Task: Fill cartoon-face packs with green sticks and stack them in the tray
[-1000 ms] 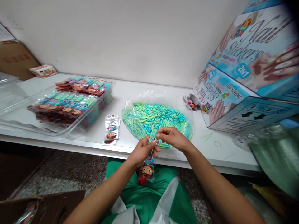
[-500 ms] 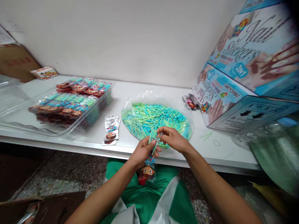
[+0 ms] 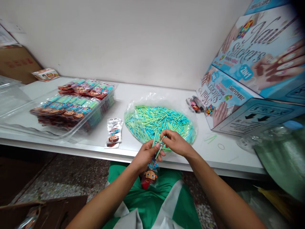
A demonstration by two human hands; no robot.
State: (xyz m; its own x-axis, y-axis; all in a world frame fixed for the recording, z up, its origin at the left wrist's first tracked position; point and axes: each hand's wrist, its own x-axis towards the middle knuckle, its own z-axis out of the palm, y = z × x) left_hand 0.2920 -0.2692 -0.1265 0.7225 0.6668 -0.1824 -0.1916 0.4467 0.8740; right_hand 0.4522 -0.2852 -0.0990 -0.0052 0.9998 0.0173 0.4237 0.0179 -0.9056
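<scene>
1. Can read "Nail Stickers" on boxes point(image 3: 257, 51), right of stick pile point(image 3: 162, 117).
2. Left of pile, see tray point(image 3: 21, 120).
3. Before pile, see packet point(image 3: 150, 175) pinched by left hand point(image 3: 148, 154).
4. In curled right hand point(image 3: 175, 141), cannot tell the grip.

Soft, even light falls on the white table point(image 3: 120, 109).
The clear plastic bag point(image 3: 154, 98) shines at its rim. The speckled floor point(image 3: 71, 181) below is dimmer. The top right corner goes black, and the blue cap point(image 3: 294, 124) looks blurry.

The packet point(image 3: 150, 175) looks to be glossy plastic film, the sticks point(image 3: 164, 117) matt plastic, the tabletop point(image 3: 205, 152) smooth.
</scene>
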